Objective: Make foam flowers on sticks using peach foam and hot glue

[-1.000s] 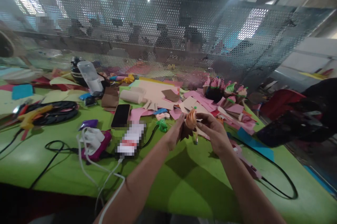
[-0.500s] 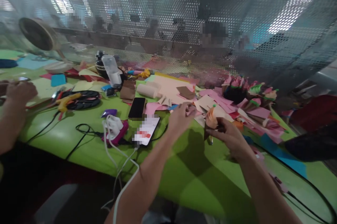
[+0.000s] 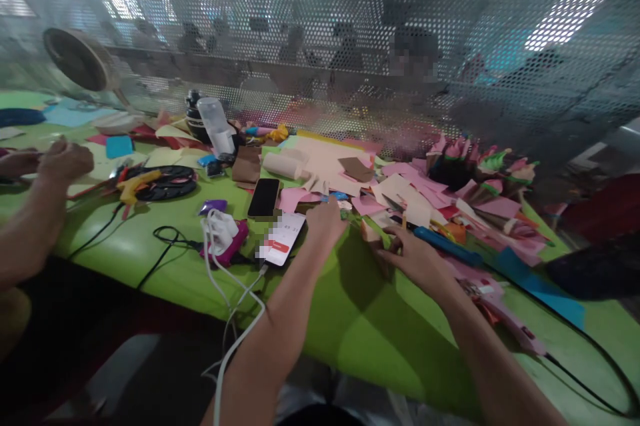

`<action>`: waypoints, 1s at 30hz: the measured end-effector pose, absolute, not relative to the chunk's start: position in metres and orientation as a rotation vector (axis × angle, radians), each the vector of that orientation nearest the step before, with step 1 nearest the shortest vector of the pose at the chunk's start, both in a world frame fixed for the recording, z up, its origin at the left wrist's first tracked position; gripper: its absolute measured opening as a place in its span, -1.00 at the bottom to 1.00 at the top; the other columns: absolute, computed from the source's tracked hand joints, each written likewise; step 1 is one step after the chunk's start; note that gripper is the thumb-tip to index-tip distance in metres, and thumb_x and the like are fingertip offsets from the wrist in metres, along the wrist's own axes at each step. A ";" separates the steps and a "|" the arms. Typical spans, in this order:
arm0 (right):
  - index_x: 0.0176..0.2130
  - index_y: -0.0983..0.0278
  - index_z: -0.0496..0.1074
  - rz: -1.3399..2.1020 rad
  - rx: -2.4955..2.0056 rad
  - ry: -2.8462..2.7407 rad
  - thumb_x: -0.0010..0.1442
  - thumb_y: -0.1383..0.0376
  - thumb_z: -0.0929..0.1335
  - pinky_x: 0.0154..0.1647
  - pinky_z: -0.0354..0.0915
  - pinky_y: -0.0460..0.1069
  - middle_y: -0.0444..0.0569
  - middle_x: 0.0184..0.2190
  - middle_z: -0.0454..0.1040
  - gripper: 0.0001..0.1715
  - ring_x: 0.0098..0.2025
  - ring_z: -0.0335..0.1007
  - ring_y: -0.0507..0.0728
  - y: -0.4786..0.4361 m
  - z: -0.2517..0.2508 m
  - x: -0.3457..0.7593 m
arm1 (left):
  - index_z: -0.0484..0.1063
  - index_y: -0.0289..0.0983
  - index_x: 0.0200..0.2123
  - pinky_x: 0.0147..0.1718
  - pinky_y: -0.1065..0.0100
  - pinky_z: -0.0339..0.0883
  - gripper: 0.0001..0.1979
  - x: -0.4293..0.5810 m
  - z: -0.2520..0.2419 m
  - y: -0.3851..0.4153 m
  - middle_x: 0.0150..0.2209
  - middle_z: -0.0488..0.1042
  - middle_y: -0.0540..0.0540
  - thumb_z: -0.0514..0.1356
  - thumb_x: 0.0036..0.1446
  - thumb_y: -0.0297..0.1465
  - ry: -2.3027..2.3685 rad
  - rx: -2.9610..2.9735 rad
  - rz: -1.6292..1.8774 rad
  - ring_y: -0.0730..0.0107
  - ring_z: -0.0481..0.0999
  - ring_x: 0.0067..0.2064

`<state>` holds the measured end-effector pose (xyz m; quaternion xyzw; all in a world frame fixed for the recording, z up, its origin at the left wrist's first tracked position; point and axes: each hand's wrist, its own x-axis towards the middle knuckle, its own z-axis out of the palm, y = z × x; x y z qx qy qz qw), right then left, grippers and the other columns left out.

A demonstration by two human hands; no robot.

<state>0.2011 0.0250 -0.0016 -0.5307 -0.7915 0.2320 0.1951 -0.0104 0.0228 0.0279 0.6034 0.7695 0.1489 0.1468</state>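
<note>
In the head view, the right hand (image 3: 415, 259) is over the bench (image 3: 395, 353), a little right of the middle of its near edge. Its fingers pinch a small peach-and-brown paper piece (image 3: 369, 231), which is tilted just above the green surface. The left hand (image 3: 326, 223) is lower and to the left, turned down toward small blue and green bits. I cannot tell if its fingers are pressed together or hold something, because they are hidden.

Beside the left forearm, toward the near edge, lies a lit phone (image 3: 286, 239). Its screen has a red block and a few small digits, too unclear for me to read; a part is pixelated. Just behind it is a dark phone (image 3: 264, 198), with no readable mark. Near the far edge, a black bottle (image 3: 194, 121) carries pale letters, too small to read surely.

Along the right edge there are a blue sheet (image 3: 545, 289) and a pink corded tool (image 3: 505, 313). Toward the left edge, another person's hand (image 3: 65, 163) is near a yellow glue gun (image 3: 137, 187).
</note>
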 end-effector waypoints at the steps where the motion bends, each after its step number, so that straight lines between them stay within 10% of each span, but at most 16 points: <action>1: 0.06 0.25 0.44 0.632 -1.476 -2.221 0.09 0.07 0.39 -0.32 0.25 0.06 0.00 -0.34 0.58 -0.42 -0.31 0.48 0.26 0.025 0.000 0.201 | 0.28 -0.29 0.13 -0.07 0.12 0.30 -0.48 -0.010 0.028 0.023 -0.04 0.56 -0.39 0.26 0.11 -0.31 2.209 1.742 0.438 -0.10 0.53 0.03; 13: -0.03 0.19 0.50 0.626 -1.085 -1.859 0.18 0.05 0.39 -0.22 0.37 0.07 0.04 -0.17 0.55 -0.58 -0.28 0.44 0.17 0.021 0.015 0.196 | 0.29 -0.20 0.14 -0.11 0.32 0.30 -0.42 0.001 0.030 0.029 -0.07 0.48 -0.14 0.31 0.03 -0.44 1.255 1.709 1.387 0.30 0.46 -0.09; 30: -0.41 0.22 0.56 0.854 -1.098 -1.538 0.03 -0.02 0.46 -0.34 0.27 0.00 -0.09 -0.50 0.49 -0.65 -0.39 0.37 0.15 0.013 0.021 0.192 | 0.45 -0.23 0.03 -0.05 0.27 0.31 -0.32 0.032 0.032 0.012 -0.12 0.50 -0.11 0.49 -0.18 -0.17 0.848 1.138 1.150 0.32 0.47 -0.14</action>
